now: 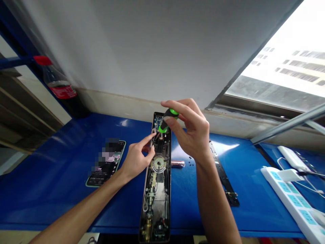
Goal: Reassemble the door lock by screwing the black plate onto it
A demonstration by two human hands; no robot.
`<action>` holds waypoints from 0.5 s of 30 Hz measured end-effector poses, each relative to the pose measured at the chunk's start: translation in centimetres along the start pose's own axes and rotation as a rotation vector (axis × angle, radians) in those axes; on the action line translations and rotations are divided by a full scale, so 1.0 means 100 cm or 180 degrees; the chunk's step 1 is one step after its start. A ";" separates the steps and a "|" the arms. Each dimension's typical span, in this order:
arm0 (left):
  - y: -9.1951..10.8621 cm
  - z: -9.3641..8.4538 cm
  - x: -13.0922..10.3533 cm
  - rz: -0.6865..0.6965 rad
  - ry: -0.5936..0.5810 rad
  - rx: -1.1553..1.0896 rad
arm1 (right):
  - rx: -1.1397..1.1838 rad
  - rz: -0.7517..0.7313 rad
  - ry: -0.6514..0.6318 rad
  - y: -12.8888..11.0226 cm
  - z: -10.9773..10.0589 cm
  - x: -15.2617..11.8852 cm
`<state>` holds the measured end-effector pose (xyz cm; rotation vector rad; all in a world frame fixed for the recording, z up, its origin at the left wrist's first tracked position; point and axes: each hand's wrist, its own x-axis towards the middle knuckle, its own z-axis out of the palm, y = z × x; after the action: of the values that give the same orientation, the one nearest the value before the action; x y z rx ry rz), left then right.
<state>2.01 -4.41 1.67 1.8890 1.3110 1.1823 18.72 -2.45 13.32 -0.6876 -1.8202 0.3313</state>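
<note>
An opened smart door lock [159,189] lies lengthwise before me, its circuit board, cables, round metal hub and brass lock cylinder exposed. My right hand [191,125] grips a green-and-black screwdriver [166,120] near the far end of the lock. The screwdriver points down into the housing just below the blue circuit board [158,120]; I cannot make out exactly what its tip touches. My left hand [138,156] is closed at the housing's left edge, forefinger and thumb on the rim beside a thin cable.
Left of the lock lies a lit phone [108,164]. To the right are a copper-coloured cylinder [178,164], several small dark screws [191,162] and a long black plate [225,179]. A cola bottle [63,88] stands far left; a white power strip [291,200] sits right on the blue table [63,145].
</note>
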 end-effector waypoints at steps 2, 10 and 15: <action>0.000 0.000 0.000 -0.0004 -0.0005 0.0007 | 0.0212 -0.0022 -0.0359 -0.001 -0.003 0.000; 0.001 0.000 0.000 0.0022 0.0030 0.0030 | -0.0032 -0.0039 0.0135 0.001 -0.001 -0.002; 0.000 0.000 0.001 0.0031 0.0023 0.0071 | 0.0253 0.0098 -0.0234 -0.001 -0.001 0.000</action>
<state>1.97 -4.34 1.68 1.9107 1.3254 1.1853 18.79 -2.56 13.39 -0.6561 -1.8570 0.4523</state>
